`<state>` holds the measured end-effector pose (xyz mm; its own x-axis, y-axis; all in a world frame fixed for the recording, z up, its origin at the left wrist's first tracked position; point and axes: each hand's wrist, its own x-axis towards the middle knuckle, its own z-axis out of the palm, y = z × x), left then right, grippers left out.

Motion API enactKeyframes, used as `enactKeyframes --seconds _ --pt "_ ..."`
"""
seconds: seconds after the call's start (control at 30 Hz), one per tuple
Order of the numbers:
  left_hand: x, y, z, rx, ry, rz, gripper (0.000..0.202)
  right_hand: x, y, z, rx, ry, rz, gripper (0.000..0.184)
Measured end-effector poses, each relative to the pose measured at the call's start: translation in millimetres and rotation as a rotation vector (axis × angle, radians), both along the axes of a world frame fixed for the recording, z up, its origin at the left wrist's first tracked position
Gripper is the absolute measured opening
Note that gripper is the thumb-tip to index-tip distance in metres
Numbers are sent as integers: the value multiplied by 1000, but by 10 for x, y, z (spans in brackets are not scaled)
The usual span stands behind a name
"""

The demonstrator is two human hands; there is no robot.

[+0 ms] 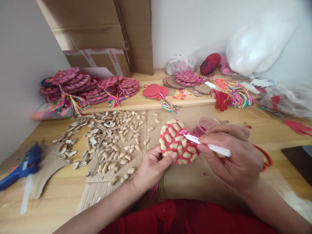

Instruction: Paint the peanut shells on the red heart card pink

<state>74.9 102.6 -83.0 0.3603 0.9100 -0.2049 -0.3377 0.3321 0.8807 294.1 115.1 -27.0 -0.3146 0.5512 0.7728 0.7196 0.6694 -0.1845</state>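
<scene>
A round red disc (174, 145) covered with peanut shells is held at its lower left edge by my left hand (156, 165), thumb on top. My right hand (234, 156) pinches a white marker pen (218, 149), its tip touching the disc's upper right part. A couple of shells by the tip are pink, while the others are plain tan. Just behind the disc stands a clear plastic cup (207, 123) with pink in it, partly hidden by my right hand. A multicoloured tassel (158, 190) hangs below the disc.
Loose peanuts (117, 143) spread over cardboard at the left, beside a blue glue gun (26, 165). On the back ledge are stacked pink shell discs (85, 86), red discs (155, 91), bright tassels (237, 94) and a yarn ball (210, 64). A dark flat object (298, 159) lies right.
</scene>
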Motion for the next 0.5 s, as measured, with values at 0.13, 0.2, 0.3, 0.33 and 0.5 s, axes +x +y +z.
enactKeyframes --seconds 0.13,0.2,0.3,0.33,0.5 --pt "-7 3 -34 -19 -17 1 36 0 -15 28 47 36 -28 27" --pt "-8 1 -37 -15 -12 0 36 -7 -12 25 31 56 -12 27" --pt "-4 -6 -41 -9 -12 5 34 -9 -3 -1 -7 34 8 26" --pt "-1 -7 -45 -16 -17 15 32 -3 -2 -9 1 32 -2 26" --pt "23 23 -39 -88 -69 126 28 43 8 -15 13 283 -25 28"
